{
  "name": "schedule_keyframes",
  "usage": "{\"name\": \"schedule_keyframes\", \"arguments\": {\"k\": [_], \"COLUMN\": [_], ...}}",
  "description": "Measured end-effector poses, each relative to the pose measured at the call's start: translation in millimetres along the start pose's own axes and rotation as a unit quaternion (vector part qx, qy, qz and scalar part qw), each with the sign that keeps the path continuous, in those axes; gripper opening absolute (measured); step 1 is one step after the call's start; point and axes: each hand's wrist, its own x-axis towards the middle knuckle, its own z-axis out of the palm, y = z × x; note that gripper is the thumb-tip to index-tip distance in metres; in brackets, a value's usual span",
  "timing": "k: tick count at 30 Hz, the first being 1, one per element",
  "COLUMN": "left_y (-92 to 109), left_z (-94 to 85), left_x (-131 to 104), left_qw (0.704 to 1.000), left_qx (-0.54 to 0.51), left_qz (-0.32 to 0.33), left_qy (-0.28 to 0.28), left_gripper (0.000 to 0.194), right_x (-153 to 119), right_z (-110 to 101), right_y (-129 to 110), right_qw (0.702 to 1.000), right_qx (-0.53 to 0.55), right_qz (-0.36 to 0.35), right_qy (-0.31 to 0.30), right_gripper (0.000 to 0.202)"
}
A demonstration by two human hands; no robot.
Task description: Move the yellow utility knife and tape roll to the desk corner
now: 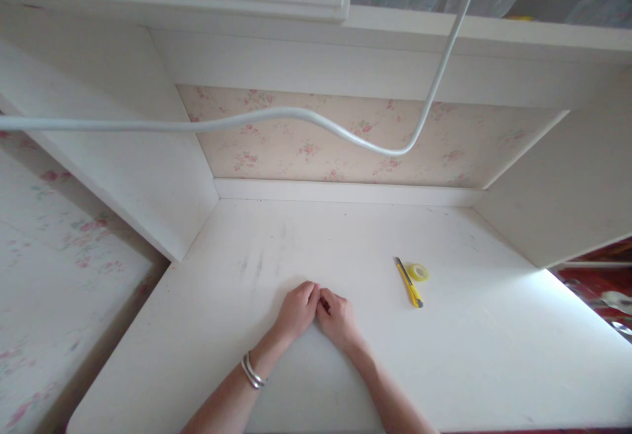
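Observation:
My left hand (297, 309) and my right hand (336, 317) rest side by side on the white desk (469, 355), touching at the fingers. Both are closed with the fingers curled in, and no object shows in either. Two silver bangles (253, 371) circle the left wrist. To the right of my right hand lies a yellow box cutter (409, 284), slanting on the desk. A roll of yellow tape (418, 272) lies flat just beside it.
A white cable (296, 113) hangs across the upper view. White side panels (143, 137) flank the desk, with floral wallpaper (306, 144) behind. Overhead, an open shelf (494, 32) holds plastic-wrapped items. Red objects show beyond the right panel.

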Motion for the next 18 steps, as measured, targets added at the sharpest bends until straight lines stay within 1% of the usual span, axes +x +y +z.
{"name": "schedule_keyframes", "arguments": {"k": [14,18], "left_y": [-0.1,1.5], "left_z": [-0.2,-1.4], "left_x": [0.3,0.4], "left_qw": [1.0,1.0], "left_qx": [-0.003,-0.005], "left_qz": [-0.001,-0.011], "left_qy": [-0.002,-0.007], "left_gripper": [0.035,0.035], "right_x": [-0.1,-0.4], "right_z": [-1.5,-2.3], "right_y": [-1.1,-2.5], "right_qw": [1.0,1.0], "right_qx": [-0.005,-0.004], "right_qz": [-0.006,-0.007], "right_qy": [0.002,0.005], "right_gripper": [0.012,0.014]}}
